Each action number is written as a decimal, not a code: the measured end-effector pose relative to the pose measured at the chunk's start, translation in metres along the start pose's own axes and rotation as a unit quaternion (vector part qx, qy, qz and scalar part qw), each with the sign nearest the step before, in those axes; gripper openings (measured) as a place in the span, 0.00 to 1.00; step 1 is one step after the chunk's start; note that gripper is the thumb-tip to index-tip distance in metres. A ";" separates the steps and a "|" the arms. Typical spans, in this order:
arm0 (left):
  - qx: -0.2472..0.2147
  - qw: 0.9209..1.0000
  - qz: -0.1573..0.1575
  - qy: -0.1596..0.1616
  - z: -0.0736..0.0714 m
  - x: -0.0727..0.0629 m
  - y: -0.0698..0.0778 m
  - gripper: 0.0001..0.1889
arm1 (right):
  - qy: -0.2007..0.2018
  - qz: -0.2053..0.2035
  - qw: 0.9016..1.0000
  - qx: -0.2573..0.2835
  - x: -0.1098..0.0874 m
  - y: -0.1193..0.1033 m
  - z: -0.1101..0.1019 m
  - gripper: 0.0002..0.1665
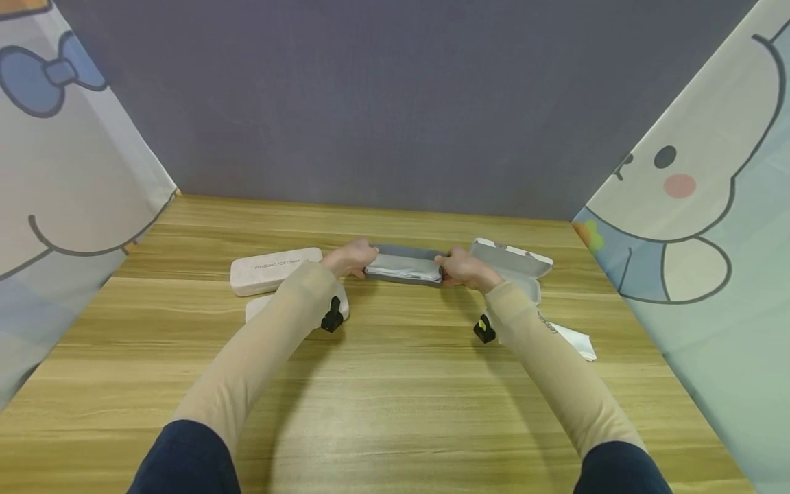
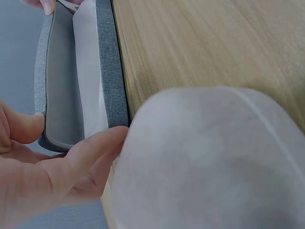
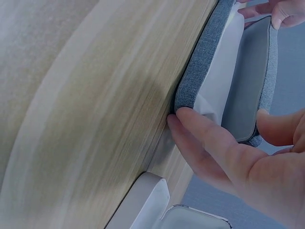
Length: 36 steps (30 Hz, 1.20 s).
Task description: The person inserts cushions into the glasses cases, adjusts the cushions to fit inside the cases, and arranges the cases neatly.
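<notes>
A grey fabric glasses case [image 1: 407, 251] lies opened out at the far middle of the table, with a folded pale cloth [image 1: 404, 267] inside. My left hand [image 1: 353, 258] grips the case's left end; in the left wrist view, its thumb [image 2: 31, 128] is on the lid edge and its fingers are at the front wall. The other end is held by my right hand [image 1: 464, 266]. Seen from the right wrist, that thumb [image 3: 276, 126] rests at the lid and the fingers [image 3: 205, 131] curl against the front corner. Whether anything lies under the cloth is hidden.
At left sit a white lettered glasses case [image 1: 271, 269] and another white case [image 1: 256, 306], partly behind my left sleeve. An open white case [image 1: 509, 257] stands at right, near a white cloth [image 1: 579, 340] by my right sleeve. A grey panel [image 1: 382, 103] rises behind the table.
</notes>
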<state>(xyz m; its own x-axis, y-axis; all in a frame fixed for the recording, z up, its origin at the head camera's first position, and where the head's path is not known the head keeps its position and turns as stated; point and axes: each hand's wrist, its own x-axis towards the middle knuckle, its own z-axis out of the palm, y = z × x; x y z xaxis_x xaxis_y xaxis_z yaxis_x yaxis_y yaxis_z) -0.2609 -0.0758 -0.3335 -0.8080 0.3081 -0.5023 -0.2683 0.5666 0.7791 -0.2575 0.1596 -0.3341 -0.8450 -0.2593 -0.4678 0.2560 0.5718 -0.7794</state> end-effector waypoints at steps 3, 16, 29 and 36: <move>-0.001 1.000 0.001 -0.001 0.000 0.000 0.000 0.32 | 0.000 -0.002 1.000 -0.002 0.000 0.000 -0.001 0.13; 0.002 1.000 -0.008 -0.011 0.000 -0.001 -0.001 0.32 | 0.009 -0.003 1.000 -0.021 0.001 0.002 0.000 0.13; -0.017 1.000 0.004 -0.013 -0.001 -0.002 -0.001 0.33 | 0.002 -0.007 1.000 -0.023 -0.001 0.003 -0.001 0.14; -0.016 1.000 0.006 -0.012 -0.001 0.001 -0.002 0.32 | 0.005 -0.007 1.000 -0.030 -0.003 0.002 -0.001 0.12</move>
<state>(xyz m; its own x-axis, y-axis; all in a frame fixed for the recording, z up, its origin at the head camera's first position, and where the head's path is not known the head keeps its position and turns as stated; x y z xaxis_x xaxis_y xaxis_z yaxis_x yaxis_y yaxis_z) -0.2614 -0.0771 -0.3352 -0.7986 0.3339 -0.5007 -0.2753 0.5372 0.7973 -0.2550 0.1620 -0.3342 -0.8526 -0.2602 -0.4532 0.2164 0.6137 -0.7594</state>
